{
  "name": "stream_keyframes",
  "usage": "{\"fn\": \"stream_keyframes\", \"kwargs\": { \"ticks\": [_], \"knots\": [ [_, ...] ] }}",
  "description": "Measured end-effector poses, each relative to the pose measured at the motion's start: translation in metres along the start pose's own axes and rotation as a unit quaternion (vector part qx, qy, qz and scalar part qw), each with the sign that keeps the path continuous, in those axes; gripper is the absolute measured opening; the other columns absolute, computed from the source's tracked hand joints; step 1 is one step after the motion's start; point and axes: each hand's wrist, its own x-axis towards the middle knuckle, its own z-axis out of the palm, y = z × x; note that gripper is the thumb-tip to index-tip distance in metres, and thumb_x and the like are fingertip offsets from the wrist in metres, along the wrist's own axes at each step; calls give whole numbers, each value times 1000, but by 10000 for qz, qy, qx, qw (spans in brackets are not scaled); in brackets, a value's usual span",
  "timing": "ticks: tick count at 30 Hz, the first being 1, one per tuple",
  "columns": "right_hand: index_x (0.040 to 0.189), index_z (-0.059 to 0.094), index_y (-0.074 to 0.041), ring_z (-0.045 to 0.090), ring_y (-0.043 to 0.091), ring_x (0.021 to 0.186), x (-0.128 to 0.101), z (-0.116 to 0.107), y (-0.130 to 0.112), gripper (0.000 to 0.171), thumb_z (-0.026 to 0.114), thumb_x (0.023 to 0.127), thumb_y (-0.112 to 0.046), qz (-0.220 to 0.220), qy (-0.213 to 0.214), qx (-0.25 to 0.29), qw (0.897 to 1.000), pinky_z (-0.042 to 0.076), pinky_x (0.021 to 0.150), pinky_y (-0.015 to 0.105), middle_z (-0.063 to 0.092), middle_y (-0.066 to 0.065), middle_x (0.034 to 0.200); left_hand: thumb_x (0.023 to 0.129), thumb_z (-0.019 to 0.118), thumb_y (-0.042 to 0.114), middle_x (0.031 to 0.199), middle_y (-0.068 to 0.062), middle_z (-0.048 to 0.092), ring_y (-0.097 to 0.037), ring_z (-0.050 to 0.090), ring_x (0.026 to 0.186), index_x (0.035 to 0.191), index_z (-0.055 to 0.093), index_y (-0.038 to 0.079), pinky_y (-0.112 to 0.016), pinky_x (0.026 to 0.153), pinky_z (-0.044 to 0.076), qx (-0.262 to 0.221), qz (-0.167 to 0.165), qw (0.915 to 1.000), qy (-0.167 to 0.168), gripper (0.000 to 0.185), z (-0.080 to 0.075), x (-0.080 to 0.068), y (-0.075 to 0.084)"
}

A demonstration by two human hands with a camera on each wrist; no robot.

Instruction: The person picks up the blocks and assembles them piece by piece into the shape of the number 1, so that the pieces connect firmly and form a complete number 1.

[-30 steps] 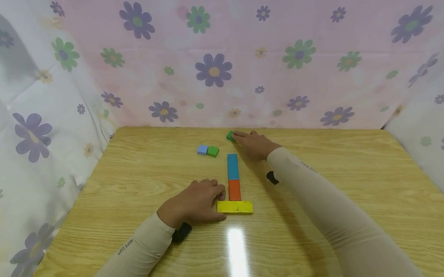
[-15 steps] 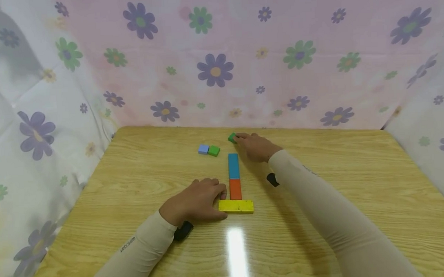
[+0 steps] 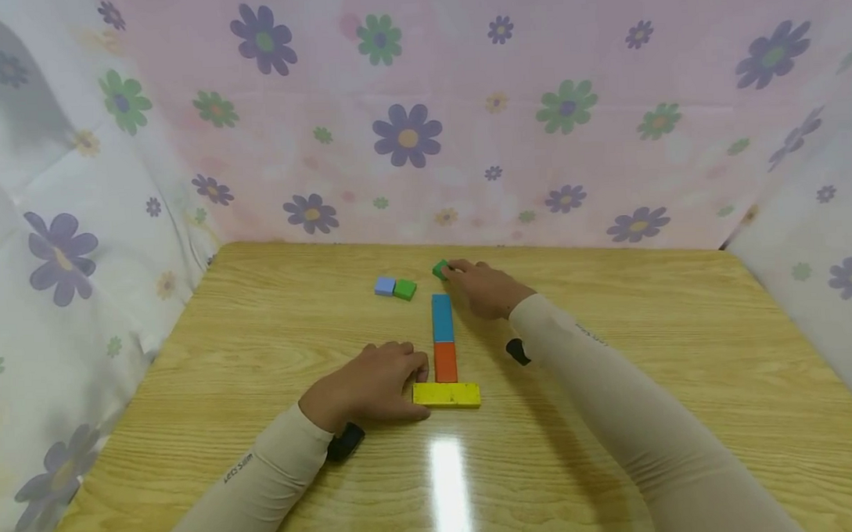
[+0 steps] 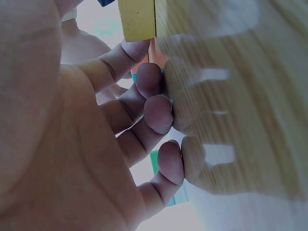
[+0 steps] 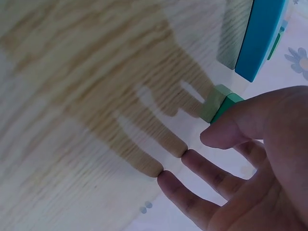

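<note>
My left hand (image 3: 370,384) rests on the table and holds the left end of a yellow block (image 3: 448,395) between thumb and forefinger. In the left wrist view, the forefinger tip meets the end of the yellow block (image 4: 137,20), while the other fingertips touch the tabletop. A red-orange block (image 3: 446,363) and a blue block (image 3: 442,319) run in line away from the yellow one's middle. Beyond the blue block's far end, my right hand (image 3: 488,289) pinches a small green block (image 3: 439,270). The right wrist view has the thumb overlapping this green block (image 5: 233,100).
A small light-blue block (image 3: 384,286) and a second small green block (image 3: 405,289) lie side by side to the left of the blue block. A flowered cloth (image 3: 479,162) hangs behind the wooden table (image 3: 259,327) and along both sides.
My right hand has drawn the small green block slightly nearer, towards the far end of the blue block, turning it a little. The left hand and the yellow block have stayed put.
</note>
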Motion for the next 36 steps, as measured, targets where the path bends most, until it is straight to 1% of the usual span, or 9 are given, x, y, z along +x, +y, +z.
{"fn": "stream_keyframes", "kwargs": {
  "ticks": [2, 8, 13, 21, 25, 29, 33, 36],
  "knots": [
    [159, 24, -8, 38, 46, 142, 0, 1, 0, 66, 39, 98, 13, -27, 18, -15, 10000, 51, 96, 47, 23, 16, 165, 78, 79, 46, 85, 9, 49, -13, 45, 79, 90, 55, 25, -34, 70, 33, -25, -22, 10000, -10, 34, 0, 0, 0],
    [160, 24, -9, 40, 46, 140, 2, 6, 3, 65, 39, 99, 10, -155, 137, -72, 9998, 47, 105, 51, 25, 16, 164, 79, 79, 46, 85, 9, 49, -13, 45, 79, 91, 55, 26, -34, 71, 33, -56, -50, 10000, -16, 34, 0, -1, -1],
    [159, 26, -9, 43, 44, 137, 0, 8, 5, 61, 39, 101, 8, -274, 280, -25, 9992, 48, 104, 49, 28, 17, 162, 79, 79, 47, 85, 9, 49, -12, 46, 79, 91, 55, 26, -34, 71, 33, -1, -42, 10000, -7, 34, 1, 0, -3],
    [156, 32, -6, 45, 44, 133, -10, 9, 4, 55, 38, 103, 5, -466, 434, 150, 9979, 48, 104, 51, 34, 20, 156, 79, 78, 48, 87, 9, 50, -11, 47, 81, 93, 56, 26, -34, 71, 34, 10, -26, 10000, -31, 34, 1, -1, -1],
    [157, 32, -9, 42, 43, 136, -13, 10, 4, 51, 34, 106, -2, -394, 412, 477, 9972, 46, 106, 52, 33, 18, 156, 79, 78, 49, 88, 10, 50, -11, 47, 82, 94, 57, 26, -34, 73, 35, 34, -25, 10000, -46, 35, 0, -1, -1],
    [158, 30, -11, 37, 43, 142, -14, 13, 6, 51, 31, 107, -6, -289, 455, 720, 9959, 40, 112, 54, 31, 16, 160, 79, 78, 50, 88, 10, 50, -11, 47, 83, 95, 57, 26, -33, 73, 36, 100, -11, 9999, -30, 36, -1, 0, 0],
    [156, 34, -8, 37, 44, 143, -14, 18, 8, 49, 32, 107, -6, -342, 618, 738, 9948, 37, 114, 55, 32, 18, 160, 79, 78, 50, 88, 11, 50, -10, 47, 82, 94, 57, 27, -33, 72, 36, 88, -34, 9999, -47, 35, -1, 0, -1],
    [154, 37, -5, 41, 44, 141, -13, 22, 8, 48, 36, 106, -4, -419, 739, 628, 9944, 39, 113, 55, 34, 20, 159, 79, 78, 50, 87, 11, 50, -11, 47, 82, 94, 57, 27, -33, 72, 35, 52, -70, 9999, -79, 35, 0, 1, -1]
  ]
}}
